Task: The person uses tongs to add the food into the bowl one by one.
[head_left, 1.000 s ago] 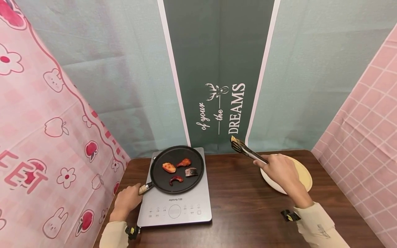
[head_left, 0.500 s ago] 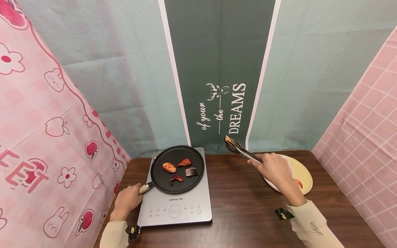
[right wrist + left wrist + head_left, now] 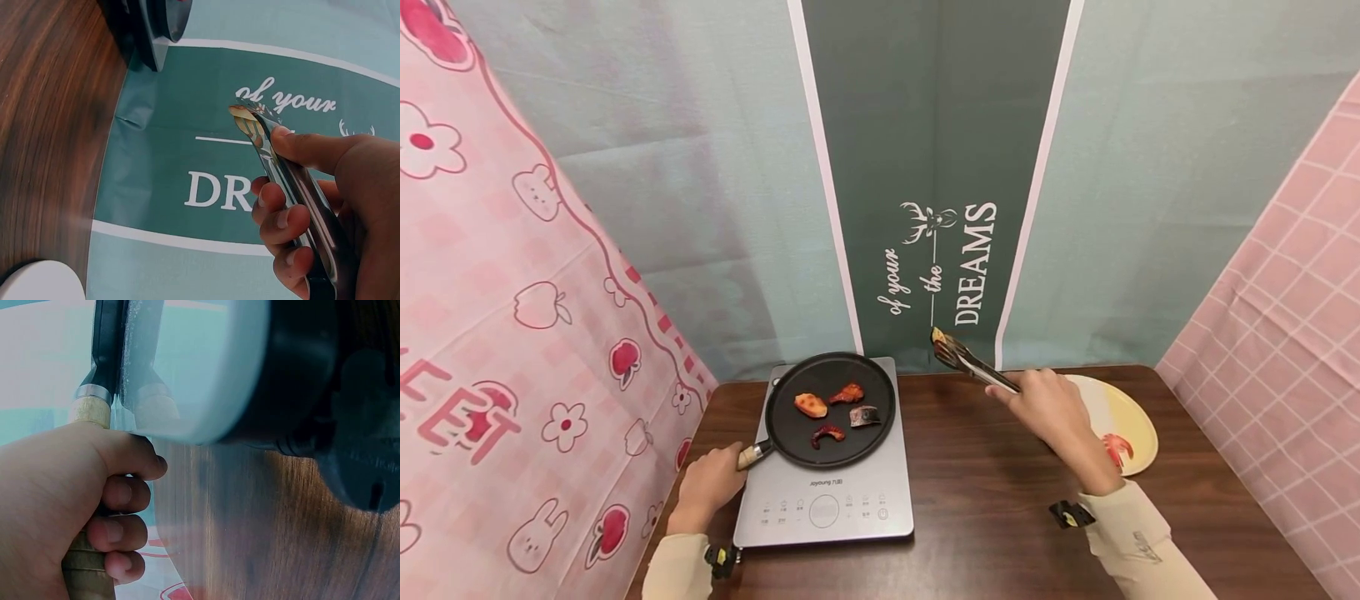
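My left hand (image 3: 709,485) grips the wooden handle (image 3: 89,565) of a round black frying pan (image 3: 805,435), fingers curled round it. On the pan lie a chicken drumstick (image 3: 847,392), an orange-yellow piece (image 3: 810,405), a fish chunk with dark skin (image 3: 864,416) and a curled red-brown piece, perhaps a tentacle (image 3: 827,434). In my right hand (image 3: 1054,421) is a pair of metal tongs (image 3: 972,367), held above the table to the right of the pan. Between the tongs' tips sits a small yellowish piece of food (image 3: 242,113); its kind is unclear.
Beneath the pan is a silver induction cooker (image 3: 872,483) on the dark wooden table (image 3: 977,483). At right, partly behind my right arm, a yellow-and-white plate (image 3: 1141,417) bears a red-and-white piece of food (image 3: 1117,450). Printed cloth (image 3: 936,125) hangs behind the table's far edge.
My right hand has moved left with the tongs and the yellowish piece, toward the pan. More of the plate and its red piece now shows. My left hand stays on the handle.
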Motion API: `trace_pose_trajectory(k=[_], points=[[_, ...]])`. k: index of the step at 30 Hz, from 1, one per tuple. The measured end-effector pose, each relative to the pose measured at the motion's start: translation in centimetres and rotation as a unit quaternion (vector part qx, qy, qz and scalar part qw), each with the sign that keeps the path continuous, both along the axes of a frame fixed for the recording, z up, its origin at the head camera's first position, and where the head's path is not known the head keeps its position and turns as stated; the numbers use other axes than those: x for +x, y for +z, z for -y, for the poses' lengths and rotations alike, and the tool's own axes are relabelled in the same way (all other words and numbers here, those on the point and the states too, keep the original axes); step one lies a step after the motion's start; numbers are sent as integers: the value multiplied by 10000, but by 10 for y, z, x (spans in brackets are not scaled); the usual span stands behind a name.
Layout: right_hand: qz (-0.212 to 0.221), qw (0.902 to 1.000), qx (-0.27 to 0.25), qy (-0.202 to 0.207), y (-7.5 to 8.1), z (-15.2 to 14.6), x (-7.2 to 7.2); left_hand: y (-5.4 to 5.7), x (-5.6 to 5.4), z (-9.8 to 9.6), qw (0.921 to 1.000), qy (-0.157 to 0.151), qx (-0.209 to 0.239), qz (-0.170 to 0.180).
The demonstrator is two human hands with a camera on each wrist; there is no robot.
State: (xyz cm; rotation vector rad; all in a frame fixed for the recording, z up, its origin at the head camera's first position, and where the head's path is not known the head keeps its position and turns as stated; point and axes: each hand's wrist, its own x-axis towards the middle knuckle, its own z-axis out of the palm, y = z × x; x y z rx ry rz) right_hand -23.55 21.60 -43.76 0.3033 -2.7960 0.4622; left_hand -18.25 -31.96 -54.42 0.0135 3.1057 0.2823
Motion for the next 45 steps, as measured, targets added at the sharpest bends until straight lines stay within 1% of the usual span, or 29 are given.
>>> trace_pose_trajectory(k=[9, 17, 23, 36, 45], points=[[-37, 9999, 8, 135, 0, 11, -2, 0, 0, 0, 10000, -11, -37, -27], [-18, 9999, -33, 120, -1, 20, -3, -1, 0, 0, 10000, 12, -11, 5], [72, 9998, -7, 200, -2, 26, -5, -1, 0, 0, 10000, -17, -22, -94], [-61, 9994, -84, 342, -7, 43, -7, -2, 0, 0, 9999, 4, 0, -118], [158, 9992, -128, 345, -11, 56, -9, -1, 0, 0, 10000, 14, 0, -86]])
